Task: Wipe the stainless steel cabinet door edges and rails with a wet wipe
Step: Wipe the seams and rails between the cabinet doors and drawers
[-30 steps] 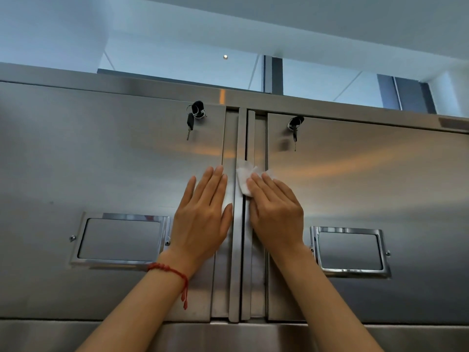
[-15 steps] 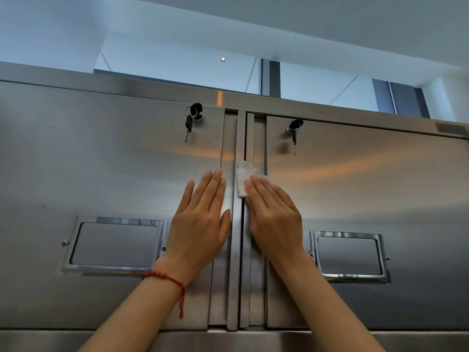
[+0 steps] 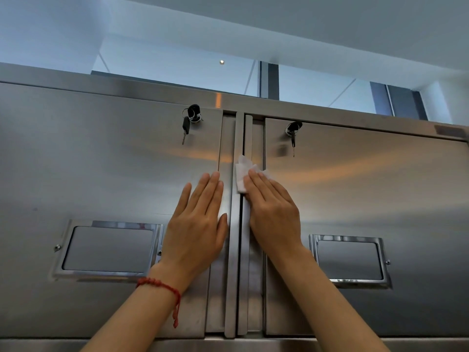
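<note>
The right hand (image 3: 275, 214) presses a white wipe (image 3: 242, 174) flat against the middle rail (image 3: 234, 275), fingers straight, wipe poking past the fingertips. The left hand (image 3: 196, 232) rests flat, holding nothing, on the left door (image 3: 101, 174).

White wet wipe (image 3: 241, 174), crumpled, flat against the vertical center rail (image 3: 233, 250) between the left stainless door (image 3: 101, 174) and the right stainless door (image 3: 368, 194), mid-height, lower part hidden under fingers. Both doors closed, brushed, reflective.
</note>
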